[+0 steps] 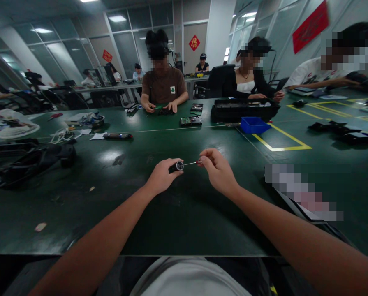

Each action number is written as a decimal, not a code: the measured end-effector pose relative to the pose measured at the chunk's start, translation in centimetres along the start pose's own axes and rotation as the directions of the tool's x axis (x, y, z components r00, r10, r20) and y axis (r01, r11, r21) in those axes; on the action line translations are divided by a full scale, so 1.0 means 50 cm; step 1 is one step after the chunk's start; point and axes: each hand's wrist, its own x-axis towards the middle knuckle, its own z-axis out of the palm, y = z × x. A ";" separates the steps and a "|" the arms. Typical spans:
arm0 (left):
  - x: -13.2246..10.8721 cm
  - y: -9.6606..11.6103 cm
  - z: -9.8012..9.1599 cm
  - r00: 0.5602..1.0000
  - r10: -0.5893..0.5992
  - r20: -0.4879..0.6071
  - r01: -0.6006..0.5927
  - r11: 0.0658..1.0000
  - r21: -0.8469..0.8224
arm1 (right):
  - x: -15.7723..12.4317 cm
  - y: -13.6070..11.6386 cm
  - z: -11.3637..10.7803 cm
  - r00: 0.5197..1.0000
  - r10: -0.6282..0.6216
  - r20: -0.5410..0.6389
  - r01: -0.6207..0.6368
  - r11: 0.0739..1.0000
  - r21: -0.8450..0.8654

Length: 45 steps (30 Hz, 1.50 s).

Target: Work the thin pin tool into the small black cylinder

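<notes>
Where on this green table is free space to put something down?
Bare table lies between the left hand, the right hand and the near edge, and from the hands up to the blue bin. Crowded: the black bag and cables at left, circuit boards and black tray across.

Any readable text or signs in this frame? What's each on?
"福": red diamond sign on the far wall.
Second red diamond sign, further left: too blurred to read.
Red banner, upper right: too blurred to read.
Black tool held by left hand and right hand: no readable marking.
</notes>
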 end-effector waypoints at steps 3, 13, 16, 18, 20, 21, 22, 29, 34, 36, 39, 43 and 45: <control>0.000 0.002 -0.003 0.999 -0.028 -0.030 0.027 1.000 -0.006 | 0.006 0.010 0.008 0.996 0.089 -0.006 -0.087 0.983 0.162; 0.006 -0.006 -0.012 0.998 0.058 0.023 -0.061 0.990 0.127 | 0.031 0.047 0.005 0.928 0.373 0.005 -0.325 0.803 0.500; 0.006 -0.004 -0.013 0.998 0.042 0.051 -0.048 0.989 0.140 | 0.028 0.048 0.004 0.958 0.279 -0.064 -0.234 0.892 0.387; 0.006 0.000 -0.013 0.998 0.031 0.058 -0.040 0.987 0.158 | 0.023 0.042 0.004 0.976 0.203 -0.079 -0.174 0.945 0.278; 0.005 0.004 -0.013 0.997 0.024 0.067 -0.035 0.985 0.170 | 0.018 0.032 0.003 0.988 0.133 -0.076 -0.119 0.980 0.161; 0.005 0.005 -0.013 0.997 0.023 0.071 -0.035 0.984 0.172 | 0.016 0.026 0.002 0.991 0.103 -0.081 -0.094 0.990 0.108; 0.005 0.006 -0.012 0.997 0.022 0.076 -0.035 0.984 0.173 | 0.014 0.020 0.002 0.994 0.080 -0.071 -0.075 0.995 0.061; 0.004 -0.004 -0.005 0.995 0.020 0.096 -0.041 0.975 0.218 | 0.004 -0.002 0.001 1.000 0.009 -0.008 -0.010 0.989 -0.150; 0.005 -0.015 -0.003 0.990 -0.016 0.137 -0.017 0.972 0.236 | 0.002 -0.004 -0.002 0.999 -0.036 -0.031 0.026 0.962 -0.270; 0.006 -0.018 -0.003 0.990 -0.023 0.142 -0.010 0.973 0.230 | 0.002 -0.006 -0.004 0.998 -0.037 -0.050 0.021 0.956 -0.291; 0.008 -0.018 -0.005 0.991 -0.030 0.133 -0.002 0.973 0.232 | 0.003 -0.007 -0.004 0.997 -0.037 -0.065 0.017 0.958 -0.285; 0.009 -0.013 -0.006 0.995 -0.024 0.097 0.005 0.981 0.192 | 0.002 -0.006 -0.003 0.996 -0.049 -0.073 0.028 0.965 -0.261; 0.008 -0.010 -0.007 0.998 -0.035 0.053 0.028 0.990 0.141 | 0.001 -0.008 -0.004 0.995 -0.055 -0.078 0.033 0.968 -0.251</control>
